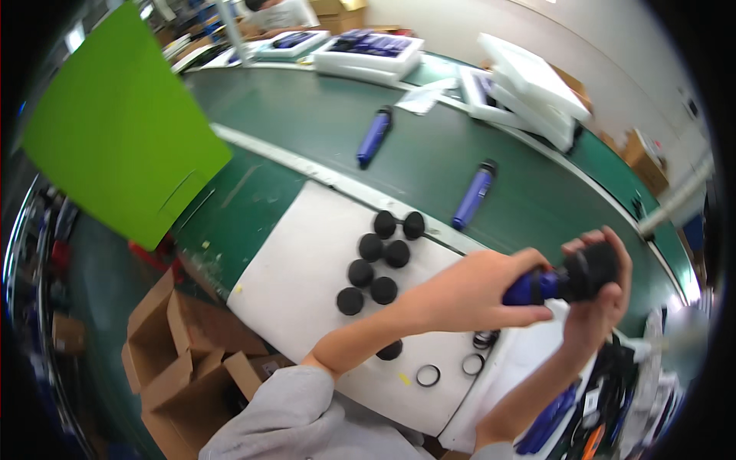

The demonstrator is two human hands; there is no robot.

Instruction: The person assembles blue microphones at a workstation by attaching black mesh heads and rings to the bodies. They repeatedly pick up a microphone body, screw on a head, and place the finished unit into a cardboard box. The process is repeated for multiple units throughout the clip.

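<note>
Blue, smooth-looking plastic seems to form the barrel of the handheld device (543, 287), which is held above the near right part of the white mat (287, 261), its blue part to the left and its broad black head to the right. It looks light enough for one hand, stiff along the barrel and perhaps a little slippery there, since the surface appears glossy; the head looks matt and may be softer, though blur hides its texture. A hold around the middle of the barrel would probably be steadiest, with only gentle pressure on the head in case it dents. The left hand (479, 291) is closed around the blue barrel, thumb along the near side and bent forefinger over the far side; its other fingers are hidden. The right hand (600, 303) is cupped around the black head, the thumb on the near side and the fingers curled around the far and right sides, only as wide as the head itself; how firmly it presses cannot be told. Left of the hands, round black caps (371, 248) stand grouped on the mat, and two thin rings (428, 375) lie apart near its right edge. Beyond, on the green table (299, 115), lie two similar blue devices (475, 195), well apart from both hands, with white foam trays (356, 70) on the far side.
</note>
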